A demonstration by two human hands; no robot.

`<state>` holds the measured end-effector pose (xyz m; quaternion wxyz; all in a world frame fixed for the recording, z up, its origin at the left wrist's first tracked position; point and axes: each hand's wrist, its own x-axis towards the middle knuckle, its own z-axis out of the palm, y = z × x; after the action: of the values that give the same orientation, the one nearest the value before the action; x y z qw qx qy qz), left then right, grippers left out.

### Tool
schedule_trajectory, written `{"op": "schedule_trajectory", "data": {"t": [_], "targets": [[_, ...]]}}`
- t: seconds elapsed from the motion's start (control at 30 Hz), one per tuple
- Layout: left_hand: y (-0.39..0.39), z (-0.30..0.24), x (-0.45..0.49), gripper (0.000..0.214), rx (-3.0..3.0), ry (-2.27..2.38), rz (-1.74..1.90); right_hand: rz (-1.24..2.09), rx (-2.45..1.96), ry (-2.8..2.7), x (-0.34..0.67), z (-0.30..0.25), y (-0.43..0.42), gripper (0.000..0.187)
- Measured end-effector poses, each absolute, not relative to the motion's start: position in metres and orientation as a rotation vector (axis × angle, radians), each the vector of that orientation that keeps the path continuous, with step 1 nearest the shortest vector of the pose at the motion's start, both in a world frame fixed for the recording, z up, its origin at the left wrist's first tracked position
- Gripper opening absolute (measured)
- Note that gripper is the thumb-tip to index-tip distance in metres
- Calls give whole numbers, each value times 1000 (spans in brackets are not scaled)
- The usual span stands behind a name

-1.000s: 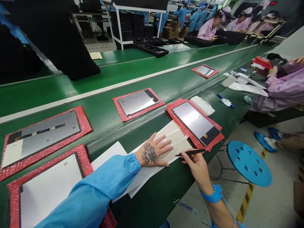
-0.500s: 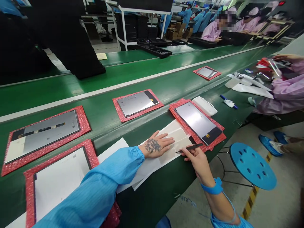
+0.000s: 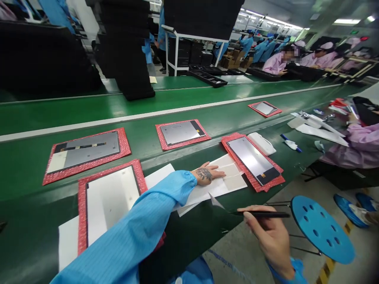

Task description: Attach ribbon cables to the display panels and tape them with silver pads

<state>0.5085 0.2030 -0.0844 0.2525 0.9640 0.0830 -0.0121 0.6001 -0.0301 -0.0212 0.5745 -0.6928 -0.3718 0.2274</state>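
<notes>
My left hand lies flat with fingers spread on white backing sheets, which carry pale rectangular pieces near its fingertips. Below and right of it, past the bench edge, my right hand pinches black tweezers. A thin, greyish piece of film hangs at the tweezers' tip, clear of the sheets. Right beside the sheets, a display panel rests on stacked red bubble-wrap sleeves. Another panel lies on red bubble wrap by my left sleeve, which covers part of it.
Several more panels on red bubble wrap, including one, lie along the green bench. A white case and a blue pen are at right. A blue stool stands beside the bench. A co-worker in pink sits at far right.
My right hand has drawn back from the sheets toward me and to the right, and the film piece now hangs from the tweezers. My left hand stays on the sheets; the view has shifted.
</notes>
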Motion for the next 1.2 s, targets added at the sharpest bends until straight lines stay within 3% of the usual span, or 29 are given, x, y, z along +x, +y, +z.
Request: {"op": "schedule_trajectory", "data": {"t": [0.13,0.3,0.43,0.63,1.03,1.2], "targets": [[201,-58,504,58,2522,298,112,523,-1518,-736,588,8,-32,44],[187,-15,431,33,2042,725,617,547,-1405,-754,566,19,-14,45],[130,-12,325,45,1345,1026,520,643,-1279,-800,534,16,4,41],[41,-22,257,58,496,935,586,824,-1118,-958,475,12,27,35],[26,-24,238,33,323,895,911,988,-1062,-1026,442,-2,25,24],[28,-28,242,40,304,919,928,1004,-1047,-1066,443,-2,23,21]]}}
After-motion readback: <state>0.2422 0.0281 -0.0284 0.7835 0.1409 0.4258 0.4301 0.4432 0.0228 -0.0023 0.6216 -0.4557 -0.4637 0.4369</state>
